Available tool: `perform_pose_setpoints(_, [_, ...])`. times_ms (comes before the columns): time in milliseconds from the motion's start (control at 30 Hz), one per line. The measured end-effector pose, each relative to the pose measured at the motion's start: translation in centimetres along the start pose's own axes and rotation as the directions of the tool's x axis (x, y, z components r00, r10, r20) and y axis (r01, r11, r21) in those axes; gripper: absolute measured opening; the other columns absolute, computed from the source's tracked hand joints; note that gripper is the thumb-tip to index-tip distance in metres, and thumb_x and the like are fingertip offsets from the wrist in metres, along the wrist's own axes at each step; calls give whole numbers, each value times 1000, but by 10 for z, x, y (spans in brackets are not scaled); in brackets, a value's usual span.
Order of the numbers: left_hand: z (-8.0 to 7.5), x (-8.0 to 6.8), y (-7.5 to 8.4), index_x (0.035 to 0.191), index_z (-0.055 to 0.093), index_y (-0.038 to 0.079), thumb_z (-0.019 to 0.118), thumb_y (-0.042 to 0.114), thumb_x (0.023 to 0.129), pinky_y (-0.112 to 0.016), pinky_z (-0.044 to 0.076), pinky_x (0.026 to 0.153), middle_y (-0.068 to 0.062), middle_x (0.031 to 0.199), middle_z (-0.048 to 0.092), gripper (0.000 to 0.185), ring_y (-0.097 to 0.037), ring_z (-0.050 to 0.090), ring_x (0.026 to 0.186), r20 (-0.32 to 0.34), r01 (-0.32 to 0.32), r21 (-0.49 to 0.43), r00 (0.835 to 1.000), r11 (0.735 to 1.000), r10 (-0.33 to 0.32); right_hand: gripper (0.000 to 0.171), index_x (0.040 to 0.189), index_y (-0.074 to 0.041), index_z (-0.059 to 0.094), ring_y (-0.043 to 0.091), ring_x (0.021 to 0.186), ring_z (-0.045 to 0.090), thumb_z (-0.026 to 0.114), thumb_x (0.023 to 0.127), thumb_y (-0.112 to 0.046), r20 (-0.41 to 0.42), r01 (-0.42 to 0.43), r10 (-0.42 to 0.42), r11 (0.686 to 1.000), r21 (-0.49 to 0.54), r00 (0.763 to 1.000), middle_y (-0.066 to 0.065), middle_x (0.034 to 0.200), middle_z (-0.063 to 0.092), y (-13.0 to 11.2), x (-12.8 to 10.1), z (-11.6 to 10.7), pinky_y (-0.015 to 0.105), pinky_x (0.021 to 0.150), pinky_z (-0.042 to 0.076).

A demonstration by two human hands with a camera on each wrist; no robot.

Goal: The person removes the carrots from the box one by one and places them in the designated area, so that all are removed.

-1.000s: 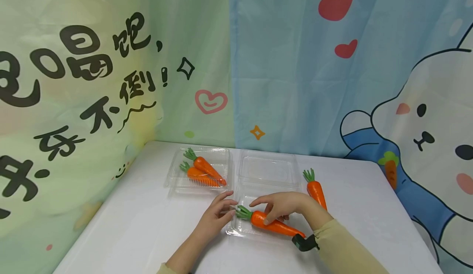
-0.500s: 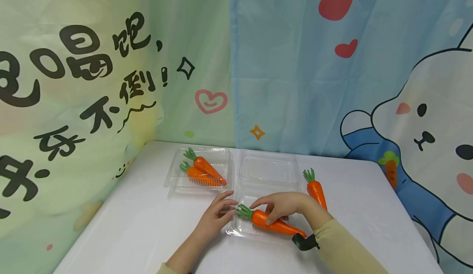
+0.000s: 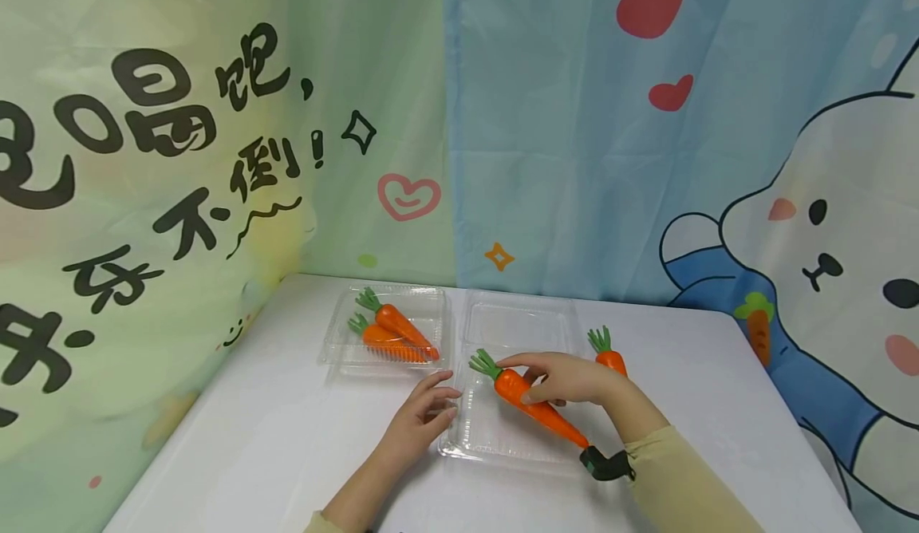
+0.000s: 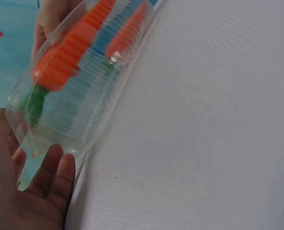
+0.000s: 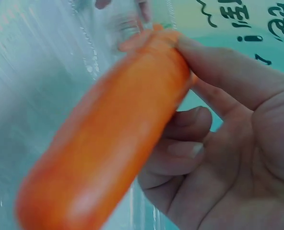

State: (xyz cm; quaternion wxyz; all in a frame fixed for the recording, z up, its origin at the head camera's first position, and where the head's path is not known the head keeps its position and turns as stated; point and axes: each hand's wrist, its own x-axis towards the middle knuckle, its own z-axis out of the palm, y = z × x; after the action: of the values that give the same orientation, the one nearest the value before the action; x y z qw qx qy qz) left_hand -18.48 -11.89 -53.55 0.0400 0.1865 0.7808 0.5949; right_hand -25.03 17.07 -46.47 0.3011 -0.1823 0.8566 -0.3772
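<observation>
right hand (image 3: 567, 380) grips carrot (image 3: 534, 405) above open clear box (image 3: 502, 437) | left hand (image 3: 420, 421) fingers relaxed, touching box's left edge

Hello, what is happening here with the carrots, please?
A person's right hand holds a toy carrot above an open clear plastic box, while the left hand rests against the box's near left edge. Another clear box holds two carrots. One more carrot lies on the white table.

Left hand (image 4: 22, 191) fingers against clear tray (image 4: 79, 100), orange carrot (image 4: 70, 52) seen through it, white table (image 4: 204, 143)
</observation>
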Motion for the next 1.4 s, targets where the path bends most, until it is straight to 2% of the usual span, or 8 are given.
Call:
perform_pose_setpoints(233, [2,-1,-2,122,64,1,63,9,96,-25,51,95,-15,153,41,28,-36,62,114,-16,-18,4,1000,1000,18,59,143,-36,49,18,57,44,72,90,-25,-132,10,9,990,142,991,14,121,61,5,-12,-14,28,56,41])
perform_pose_setpoints(333, [2,-1,-2,122,64,1,63,11,96,-24,51,95,-14,153,41,28,-33,62,114,-22,-24,17,999,1000,25,61,145,-35,46,19,58,45,71,91,-26,-181,10,22,984,179,983,15,123,61,8,-17,-21,29,58,42])
perform_pose_setpoints(533, [1,-1,-1,123,64,1,62,11,97,-21,51,93,-11,153,41,28,-28,63,113,-23,-21,12,999,1000,21,65,146,-40,43,22,67,52,72,89,-38,-279,-20,83,975,220,957,15,129,59,19,-29,-33,30,62,45])
perform_pose_setpoints(733, [3,-1,-3,123,63,-1,61,9,97,-20,52,91,-14,153,41,29,-29,64,111,-24,-51,8,998,999,51,72,152,-36,34,25,83,55,69,90,-46,-351,-32,116,971,237,929,18,129,53,40,-48,-50,32,70,48])
perform_pose_setpoints(833, [4,-2,-3,123,63,-1,61,8,97,-20,52,90,-14,153,41,28,-29,64,111,-25,-51,8,998,999,51,74,155,-32,30,25,87,54,67,91,-46,-376,-34,127,969,244,918,21,131,50,54,-57,-57,31,71,48])
perform_pose_setpoints(967, [4,-2,-1,123,64,-1,61,8,97,-19,52,90,-13,153,41,28,-29,64,110,-28,-42,10,999,999,42,75,157,-30,25,23,81,52,64,94,-45,-395,-45,154,961,273,906,22,130,49,74,-70,-63,31,68,47])
perform_pose_setpoints(1267, [2,-2,0,123,63,-2,61,8,96,-23,53,91,-18,153,40,29,-36,63,112,-11,-59,14,998,998,59,81,159,-21,17,24,88,53,62,95,-46,-428,-130,252,947,294,868,31,138,44,119,-90,-59,30,70,49])
perform_pose_setpoints(1400, [3,1,-9,124,63,-2,61,7,97,-24,52,92,-18,155,38,29,-38,62,114,-15,-38,18,999,999,39,83,159,-19,17,24,90,54,62,95,-47,-442,-159,290,938,309,849,30,134,44,137,-92,-58,29,70,49])
